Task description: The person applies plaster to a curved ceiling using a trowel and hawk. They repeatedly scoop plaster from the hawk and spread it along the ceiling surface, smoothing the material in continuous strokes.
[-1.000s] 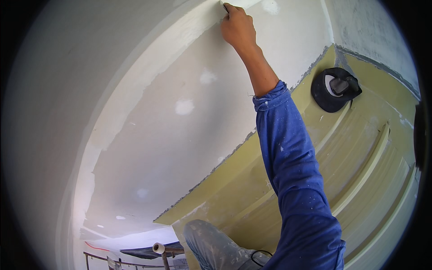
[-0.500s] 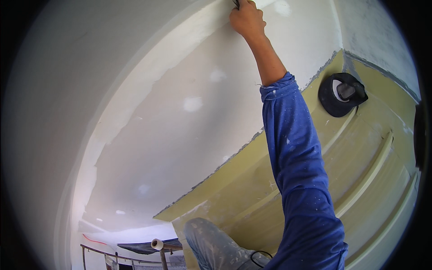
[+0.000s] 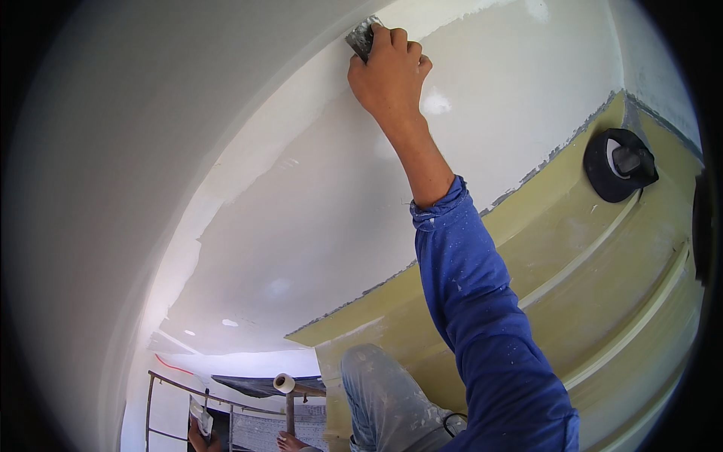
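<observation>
My right hand (image 3: 388, 75) grips a small, plaster-smeared metal scraper (image 3: 360, 38) against a pale band of filler along the upper edge of the white plastered surface (image 3: 316, 233). My blue, paint-flecked sleeve runs down to the lower right. At the bottom left, my left hand (image 3: 202, 434) is closed on a second scraper (image 3: 200, 413) coated in white compound; the hand is partly cut off by the frame.
A black cap (image 3: 606, 181) rests on the yellow-green panels (image 3: 557, 256) at right. Below are a metal railing (image 3: 177, 384), a pipe end with a white cylinder (image 3: 285, 383), a dark sheet (image 3: 248, 384), my jeaned knee (image 3: 369, 377) and a bare foot (image 3: 290, 441).
My right hand has moved down in the picture, showing more of the scraper. My left hand with its white-coated tool has come into view at bottom left. The scene has shifted rightward in view.
</observation>
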`<state>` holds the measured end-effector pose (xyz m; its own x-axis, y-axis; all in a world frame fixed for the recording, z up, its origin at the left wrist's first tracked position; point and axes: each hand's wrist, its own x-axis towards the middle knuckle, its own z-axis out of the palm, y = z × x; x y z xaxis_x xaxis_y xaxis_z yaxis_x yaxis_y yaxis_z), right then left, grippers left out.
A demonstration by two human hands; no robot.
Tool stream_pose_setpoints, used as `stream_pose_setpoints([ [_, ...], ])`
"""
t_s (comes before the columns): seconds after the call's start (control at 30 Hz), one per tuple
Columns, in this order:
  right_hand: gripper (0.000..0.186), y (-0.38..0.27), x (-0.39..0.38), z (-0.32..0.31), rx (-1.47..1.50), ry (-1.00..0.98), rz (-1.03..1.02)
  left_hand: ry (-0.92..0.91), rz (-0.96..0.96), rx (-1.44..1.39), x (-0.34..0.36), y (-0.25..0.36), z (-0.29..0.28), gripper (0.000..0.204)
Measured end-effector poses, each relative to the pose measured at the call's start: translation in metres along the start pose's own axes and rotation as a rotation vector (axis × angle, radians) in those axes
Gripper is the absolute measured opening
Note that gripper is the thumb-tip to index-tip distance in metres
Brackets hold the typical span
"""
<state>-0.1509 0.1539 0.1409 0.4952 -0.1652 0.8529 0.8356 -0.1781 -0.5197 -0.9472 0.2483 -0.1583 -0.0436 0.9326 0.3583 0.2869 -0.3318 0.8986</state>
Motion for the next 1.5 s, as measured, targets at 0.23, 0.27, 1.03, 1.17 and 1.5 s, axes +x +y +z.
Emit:
stream_pose_setpoints([
  [0.23, 0.06, -0.073, -0.079, 0.044, 0.135, 0.034, -0.028, 0.026, -0.033, 0.032, -0.002, -0.008, -0.004, 0.052],
  [0.27, 0.061, -0.083, -0.09, 0.049, 0.151, 0.027, -0.027, 0.12, -0.117, 0.0, -0.002, -0.01, -0.005, 0.048],
  [1.03, 0.055, -0.2, -0.286, 0.086, 0.396, -0.559, -0.211, 0.081, -0.306, -0.21, -0.018, 0.02, 0.019, 0.048],
  [1.17, 0.051, -0.109, -0.247, 0.02, 0.75, -0.727, -0.083, 0.12, -0.355, -0.149, -0.018, 0.045, 0.04, 0.049],
  [1.5, 0.041, 0.095, 0.011, -0.096, 0.266, -0.09, 0.083, -0.237, -0.4, -0.11, 0.013, 0.024, 0.042, 0.04],
])
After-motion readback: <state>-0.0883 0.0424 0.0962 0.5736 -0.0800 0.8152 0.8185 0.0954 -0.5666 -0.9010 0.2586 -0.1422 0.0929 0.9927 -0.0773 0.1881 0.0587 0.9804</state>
